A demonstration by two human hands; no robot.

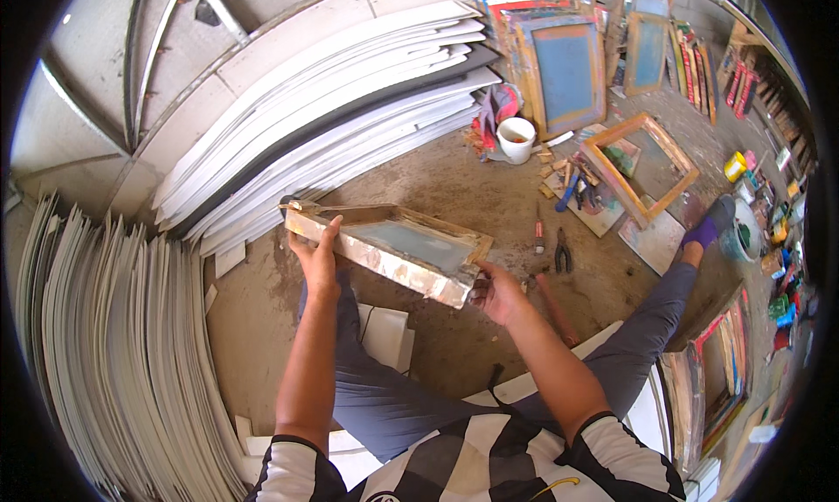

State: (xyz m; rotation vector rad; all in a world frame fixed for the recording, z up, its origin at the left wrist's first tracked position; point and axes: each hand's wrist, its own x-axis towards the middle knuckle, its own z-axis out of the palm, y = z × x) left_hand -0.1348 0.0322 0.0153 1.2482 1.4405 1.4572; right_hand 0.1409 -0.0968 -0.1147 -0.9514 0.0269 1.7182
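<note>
A worn wooden screen-printing frame [384, 260] with greyish mesh is held up in front of me, tilted so its paint-stained side faces me. My left hand [318, 256] grips its left end, thumb over the near rail and fingers beneath. At its right corner my right hand [498, 294] is closed on the wood, fingers partly hidden behind the edge. On the floor just beyond my right hand lie dark pliers [563, 250] and a screwdriver [538, 231]. A long red tool handle [555, 308] rests nearer my right forearm.
White sheets [341, 91] are stacked at the back left, with more grey-white sheets [114, 345] upright at the left. A bare wooden frame [603, 172], a white bucket [516, 151] and a blue-mesh screen [564, 69] stand or lie at the back right. Paint containers line the far right.
</note>
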